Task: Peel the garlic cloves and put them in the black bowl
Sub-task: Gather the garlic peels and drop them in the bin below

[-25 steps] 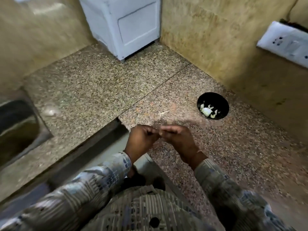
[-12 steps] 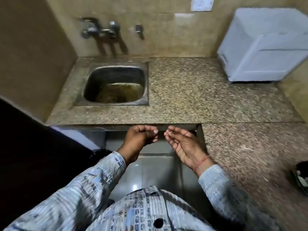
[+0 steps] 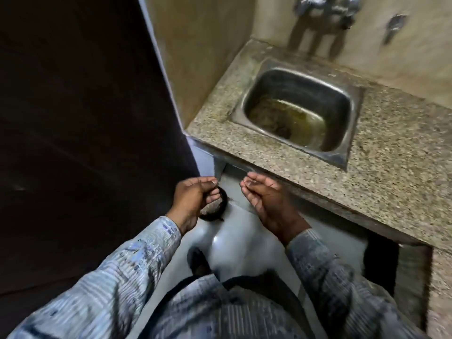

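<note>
Granite tabletop (image 3: 391,155) carries a steel sink (image 3: 352,152) with murky water in its bottom. The 2 hands hover apart in front of its edge, above the grey floor (image 3: 244,228). The left hand (image 3: 193,199) curls its fingers toward the thumb; whether it pinches anything I cannot tell. The right hand (image 3: 264,199) is cupped, fingers relaxed. A dark round container (image 3: 221,206) sits beneath the left hand. The black bowl and garlic are out of view.

Speckled brown-grey counter (image 3: 381,152), grey steel sink (image 3: 347,152), blue-white striped sleeves (image 3: 117,272), dark brown door (image 3: 73,118)
</note>
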Demonstrator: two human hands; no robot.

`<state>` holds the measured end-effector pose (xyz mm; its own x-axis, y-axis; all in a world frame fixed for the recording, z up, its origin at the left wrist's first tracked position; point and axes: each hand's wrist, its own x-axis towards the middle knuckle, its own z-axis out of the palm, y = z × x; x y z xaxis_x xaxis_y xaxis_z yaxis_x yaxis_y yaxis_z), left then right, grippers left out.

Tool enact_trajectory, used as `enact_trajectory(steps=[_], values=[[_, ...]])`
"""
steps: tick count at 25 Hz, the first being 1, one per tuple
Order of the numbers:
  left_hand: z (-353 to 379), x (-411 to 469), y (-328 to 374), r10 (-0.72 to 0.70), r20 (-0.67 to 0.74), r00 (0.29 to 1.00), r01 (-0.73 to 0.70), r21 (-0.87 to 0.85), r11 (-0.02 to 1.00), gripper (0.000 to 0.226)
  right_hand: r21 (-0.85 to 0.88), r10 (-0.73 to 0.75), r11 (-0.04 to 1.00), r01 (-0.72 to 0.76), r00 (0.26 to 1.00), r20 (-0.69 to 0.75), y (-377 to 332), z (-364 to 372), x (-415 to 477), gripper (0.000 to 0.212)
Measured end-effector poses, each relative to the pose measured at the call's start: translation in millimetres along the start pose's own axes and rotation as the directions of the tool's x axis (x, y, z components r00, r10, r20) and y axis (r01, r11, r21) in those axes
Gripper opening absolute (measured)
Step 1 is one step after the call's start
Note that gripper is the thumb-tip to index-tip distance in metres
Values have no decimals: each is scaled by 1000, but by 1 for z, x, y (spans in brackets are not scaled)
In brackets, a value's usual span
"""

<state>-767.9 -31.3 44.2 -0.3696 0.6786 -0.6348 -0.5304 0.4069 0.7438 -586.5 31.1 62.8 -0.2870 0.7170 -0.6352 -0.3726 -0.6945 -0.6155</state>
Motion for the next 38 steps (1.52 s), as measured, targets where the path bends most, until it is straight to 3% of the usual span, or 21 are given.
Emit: enact_trajectory(steps=[5, 7, 15, 18, 20, 22, 27, 31, 35, 38], values=[[-63, 90, -53, -128, -114, 985, 112, -136, 984, 10, -159, 60, 986, -57, 998, 9, 71, 16, 108, 21], [-82, 152, -100, -173, -171, 970, 143, -173, 975, 21, -211, 87, 974, -84, 996, 8, 119, -2, 179, 21], [-144, 398, -300, -276, -343, 898, 205, -229, 952, 5, -485, 255, 847, -218, 967, 11, 330, -111, 461, 24], [-166, 449, -351, -292, -404, 867, 226, -204, 953, 9, -758, 218, 630, -168, 975, -34, 391, -145, 524, 18], [-180, 470, -375, -308, -439, 844, 235, -213, 948, 8, -944, 183, 328, -45, 983, 17, 423, -164, 552, 27], [-190, 483, -393, -319, -444, 837, 248, -212, 945, 11, -997, 230, 58, 57, 971, 69, 437, -170, 568, 37], [-192, 489, -406, -227, -420, 879, 214, -78, 974, 21, -989, 121, -121, 84, 990, 70, 433, -162, 586, 23], [-183, 484, -398, -204, -388, 899, 202, -46, 978, 21, -993, 214, -79, 86, 975, 68, 426, -154, 582, 26], [-177, 476, -388, -176, -386, 906, 190, -2, 982, 22, -1000, 140, -16, 20, 990, 17, 418, -154, 578, 26], [-175, 474, -385, -172, -392, 904, 187, 0, 982, 18, -997, 138, 79, -14, 990, -3, 418, -152, 577, 46]])
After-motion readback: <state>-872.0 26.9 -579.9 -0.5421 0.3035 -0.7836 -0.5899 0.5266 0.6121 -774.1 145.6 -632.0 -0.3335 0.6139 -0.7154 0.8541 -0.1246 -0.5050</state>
